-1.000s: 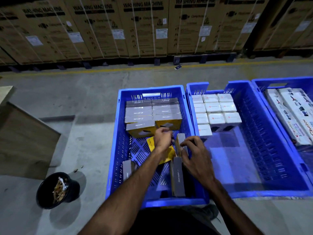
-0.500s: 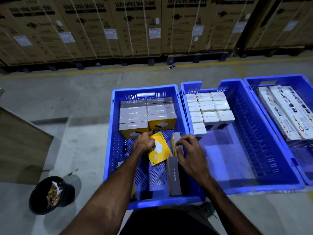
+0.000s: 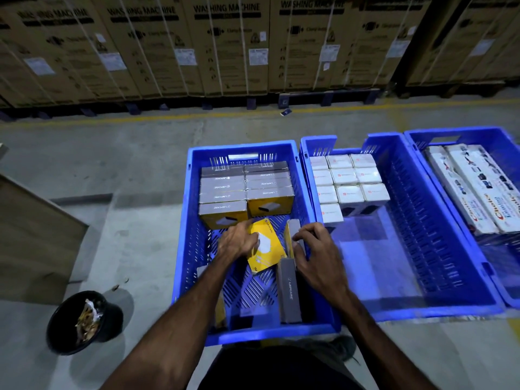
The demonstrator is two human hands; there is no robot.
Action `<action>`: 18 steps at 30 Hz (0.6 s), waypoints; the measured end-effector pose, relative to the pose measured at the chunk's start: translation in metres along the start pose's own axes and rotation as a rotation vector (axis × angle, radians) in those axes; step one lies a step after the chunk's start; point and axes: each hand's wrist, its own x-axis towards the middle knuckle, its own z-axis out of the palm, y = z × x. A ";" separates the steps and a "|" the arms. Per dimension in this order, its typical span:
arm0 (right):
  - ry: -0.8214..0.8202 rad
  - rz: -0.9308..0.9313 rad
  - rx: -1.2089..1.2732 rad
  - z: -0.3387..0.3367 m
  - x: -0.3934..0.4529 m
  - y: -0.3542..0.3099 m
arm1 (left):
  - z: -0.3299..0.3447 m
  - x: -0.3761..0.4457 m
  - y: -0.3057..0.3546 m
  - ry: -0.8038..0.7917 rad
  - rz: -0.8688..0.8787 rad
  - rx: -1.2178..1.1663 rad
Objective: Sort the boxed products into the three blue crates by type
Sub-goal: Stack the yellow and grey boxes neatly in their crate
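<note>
plastic crates, card boxes, concrete floor

3 moulded blue plastic crates (image 3: 281,334) look smooth with slotted walls; yellow-grey boxes (image 3: 222,215) are matt card, the white boxes (image 3: 349,196) slightly glossy; the floor (image 3: 126,164) is dull grey concrete; stacked cartons (image 3: 225,52) are brown corrugated cardboard.

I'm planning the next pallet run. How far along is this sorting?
Done: grey-and-yellow boxes stand packed at the far end of the left crate, white boxes in the middle crate, long boxes in the right crate.
In hand: the left hand holds a yellow box; the right hand grips an upright one.
Left: a few loose boxes near the front.
</note>
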 end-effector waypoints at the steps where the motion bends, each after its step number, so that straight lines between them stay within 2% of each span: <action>1: 0.000 0.003 0.001 0.000 0.000 0.000 | -0.001 0.002 -0.002 -0.011 0.001 0.012; 6: 0.000 0.023 -0.019 -0.002 -0.002 -0.003 | 0.008 0.008 0.004 -0.073 -0.051 0.053; 11: 0.004 0.019 -0.015 -0.002 -0.002 -0.003 | 0.024 -0.001 0.018 0.042 -0.053 0.210; 13: 0.009 0.011 -0.005 -0.002 -0.002 -0.002 | 0.034 -0.007 0.015 0.020 -0.050 0.241; 18: 0.000 0.009 0.002 0.000 0.000 0.001 | 0.036 -0.010 -0.012 0.017 -0.100 0.079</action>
